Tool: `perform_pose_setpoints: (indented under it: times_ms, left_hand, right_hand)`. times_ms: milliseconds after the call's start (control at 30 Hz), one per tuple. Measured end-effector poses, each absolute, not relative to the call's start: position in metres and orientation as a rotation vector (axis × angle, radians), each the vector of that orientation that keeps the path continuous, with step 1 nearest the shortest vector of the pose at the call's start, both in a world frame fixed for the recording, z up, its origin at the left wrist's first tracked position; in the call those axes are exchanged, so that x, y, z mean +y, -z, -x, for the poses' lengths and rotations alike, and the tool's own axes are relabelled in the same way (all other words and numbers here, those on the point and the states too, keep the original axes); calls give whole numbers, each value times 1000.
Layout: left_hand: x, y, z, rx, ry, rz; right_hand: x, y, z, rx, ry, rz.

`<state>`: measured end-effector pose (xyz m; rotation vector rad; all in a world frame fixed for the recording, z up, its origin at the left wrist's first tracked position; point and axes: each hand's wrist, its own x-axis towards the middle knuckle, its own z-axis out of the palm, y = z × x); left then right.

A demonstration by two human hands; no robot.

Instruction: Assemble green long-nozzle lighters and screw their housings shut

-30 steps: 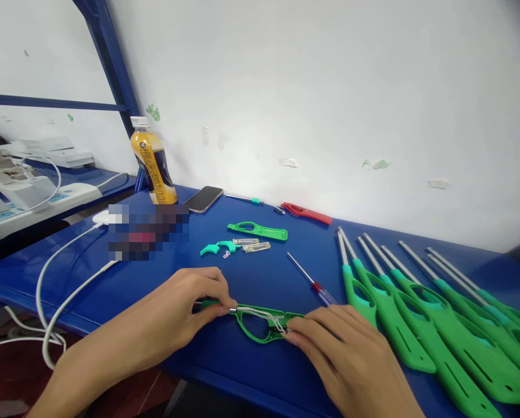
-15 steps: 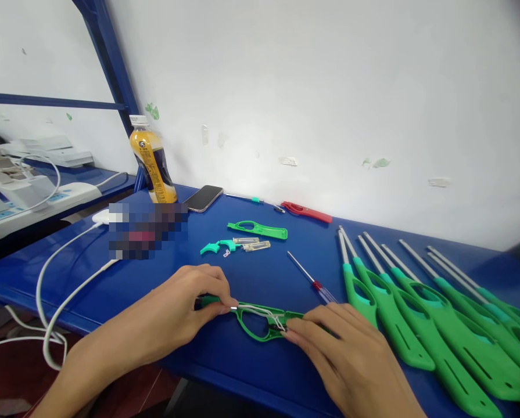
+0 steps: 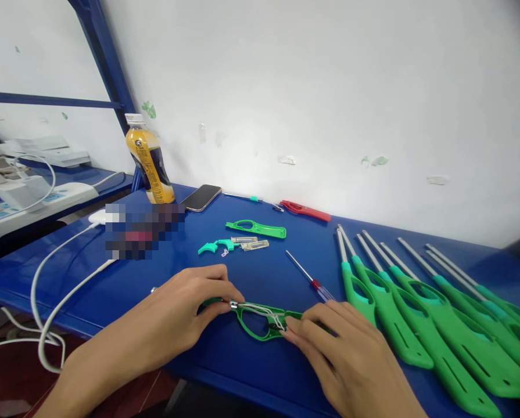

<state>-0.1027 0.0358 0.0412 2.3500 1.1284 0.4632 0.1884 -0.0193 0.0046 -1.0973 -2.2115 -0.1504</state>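
An opened green lighter half-shell (image 3: 253,334) lies on the blue table at the front, its finger loop showing between my hands. White wires (image 3: 260,310) run along its inside. My left hand (image 3: 201,296) pinches a shiny metal tube (image 3: 234,305) by its end, at the shell's left part; the fingers hide most of it. My right hand (image 3: 344,342) is closed around the right part of the half-shell, fingertips at the wires and a small dark part, largely covered. Just beyond is a screwdriver (image 3: 314,283) with a red and clear handle.
Several assembled green lighters (image 3: 416,319) lie at right. Farther back are a green half-shell (image 3: 266,230), turquoise triggers (image 3: 208,248), clear fuel tanks (image 3: 255,245), a red shell (image 3: 305,211), a phone (image 3: 203,197) and a bottle (image 3: 150,159). White cables (image 3: 65,299) cross the left side.
The metal tube's end has turned or shifted slightly in my left fingers and shows more. A small shiny tip now appears behind my left forearm. My right hand stays nearly still.
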Motion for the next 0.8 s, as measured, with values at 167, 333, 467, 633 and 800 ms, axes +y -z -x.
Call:
perform_pose_setpoints:
  times_ms: [167,333,467,633,800]
  left_hand:
    - [35,-44,102,1112,-476,-2320]
    - [37,-44,102,1118,-477,-2272]
    - [38,-44,102,1140,-467,-2253]
    - [40,-41,104,1117,-482,-2265]
    - [41,-40,104,1093,-479,-2300]
  right_hand:
    - [-20,-6,-188,-2234,180,1095]
    - [-20,-7,-187,-2258,185,1107]
    - [-19,-5,-187,-2252,191,1112]
    - [-20,-6,-187,-2239,225,1101]
    - [-20,-6,-186,-2228,250,1095]
